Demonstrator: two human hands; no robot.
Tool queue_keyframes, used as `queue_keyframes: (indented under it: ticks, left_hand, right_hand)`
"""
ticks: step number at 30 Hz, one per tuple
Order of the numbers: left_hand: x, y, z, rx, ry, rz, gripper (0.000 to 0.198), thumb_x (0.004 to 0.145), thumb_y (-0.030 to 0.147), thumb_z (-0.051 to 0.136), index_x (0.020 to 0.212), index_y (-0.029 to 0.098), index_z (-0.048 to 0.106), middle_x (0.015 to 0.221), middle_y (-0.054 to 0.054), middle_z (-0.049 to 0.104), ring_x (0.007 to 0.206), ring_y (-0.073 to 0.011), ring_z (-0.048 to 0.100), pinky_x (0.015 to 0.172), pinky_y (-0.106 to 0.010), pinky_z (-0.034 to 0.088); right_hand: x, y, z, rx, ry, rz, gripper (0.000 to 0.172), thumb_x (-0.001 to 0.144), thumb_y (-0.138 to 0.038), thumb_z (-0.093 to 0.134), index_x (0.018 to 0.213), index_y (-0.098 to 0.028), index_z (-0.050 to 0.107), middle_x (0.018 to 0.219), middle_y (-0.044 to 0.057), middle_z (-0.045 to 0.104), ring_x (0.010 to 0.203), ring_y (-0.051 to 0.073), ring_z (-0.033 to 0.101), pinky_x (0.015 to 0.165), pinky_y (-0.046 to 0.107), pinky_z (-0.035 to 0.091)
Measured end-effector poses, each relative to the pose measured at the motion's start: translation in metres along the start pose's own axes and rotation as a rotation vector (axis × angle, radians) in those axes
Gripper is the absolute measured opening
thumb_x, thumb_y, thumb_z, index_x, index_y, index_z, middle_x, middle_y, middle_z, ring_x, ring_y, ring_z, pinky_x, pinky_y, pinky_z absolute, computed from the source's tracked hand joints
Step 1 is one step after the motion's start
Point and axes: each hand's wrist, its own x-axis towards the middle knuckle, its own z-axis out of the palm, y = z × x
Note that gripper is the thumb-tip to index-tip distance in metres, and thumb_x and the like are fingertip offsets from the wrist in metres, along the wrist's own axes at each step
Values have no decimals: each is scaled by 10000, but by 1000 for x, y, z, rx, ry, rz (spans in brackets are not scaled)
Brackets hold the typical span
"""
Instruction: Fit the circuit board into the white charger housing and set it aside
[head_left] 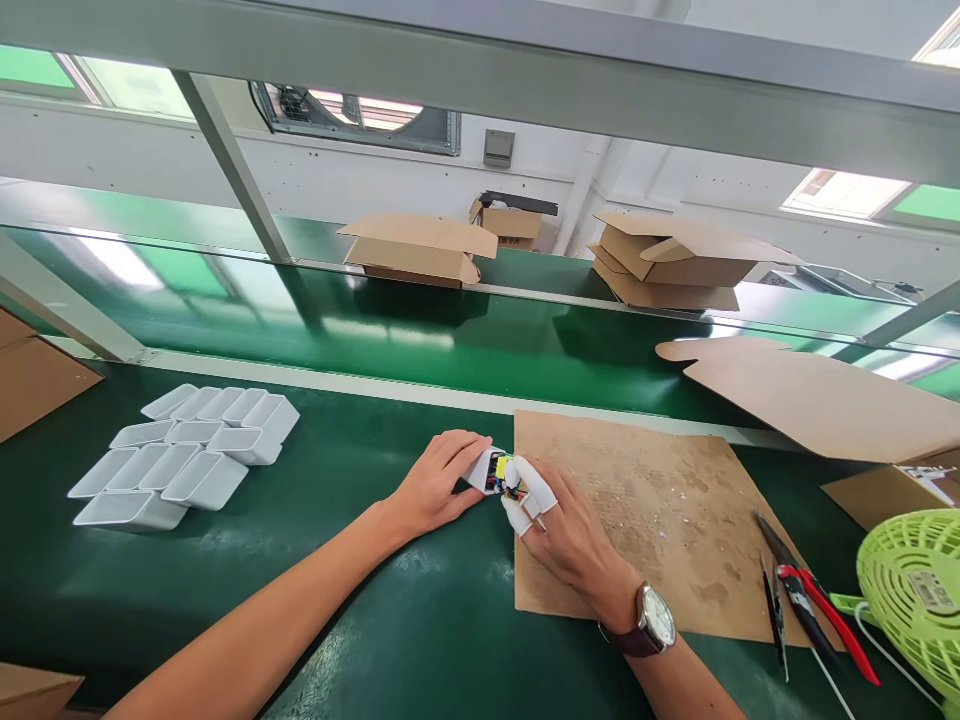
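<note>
My left hand (pixel 427 488) is closed on a small white plastic case (pixel 475 472), thumb below and fingers above. At the right end of that case is a small circuit board (pixel 501 470) with a yellow component, partly inside the opening as far as I can see. My right hand (pixel 574 525) pinches the board's outer end, with white covers on its fingertips and a watch on the wrist. Its fingers hide part of the board. Off to the left, several matching white cases (pixel 202 480) stand in rows on the green table (pixel 420 630).
Under my right hand lies a stained cardboard sheet (pixel 645 500). Tweezers (pixel 775 612) and red-and-black pliers (pixel 814 595) rest at its right edge, beside a green fan (pixel 919 590). Cardboard boxes (pixel 420 245) sit beyond the table; a metal beam (pixel 480 70) crosses above.
</note>
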Motion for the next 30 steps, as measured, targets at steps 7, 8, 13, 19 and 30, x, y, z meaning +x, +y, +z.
queue_keyframes:
  ticks: [7,8,13,19,30]
  left_hand:
    - [1,1,0,7,7,0,564,1029,311,616,1538,215,394,1289,-161,641,1176,-291,644,940,-425,551]
    - [2,2,-1,8,10,7,560,1031,310,614,1536,210,395,1286,-162,641,1173,-290,642,936,-422,551]
    - [2,2,-1,17,14,8,571,1024,322,627,1538,209,404,1271,-164,645,1151,-295,646,915,-425,551]
    - [2,1,-1,28,15,23,557,1025,326,629,1523,185,422,1254,-174,647,1132,-296,646,894,-423,554]
    - [4,1,-2,34,31,36,568,1020,351,647,1516,179,431,1240,-173,653,1112,-290,649,885,-419,554]
  right_hand:
    - [0,0,1,-3,-7,10,785,982,-68,529,1670,-200,173,1342,182,642,1156,326,666,933,473,634]
    - [0,0,1,-5,-6,9,784,980,-65,525,1670,-199,177,1343,180,642,1159,325,666,941,472,632]
    - [2,-2,-1,-17,1,2,767,980,-51,506,1662,-190,182,1324,178,648,1122,317,671,910,463,640]
    - [1,-2,0,-15,5,-11,789,953,-13,527,1656,-162,201,1330,194,640,1125,331,659,916,483,638]
    - [-3,-1,1,-27,-13,9,733,952,-13,512,1632,-132,265,1354,212,644,1196,337,658,950,482,631]
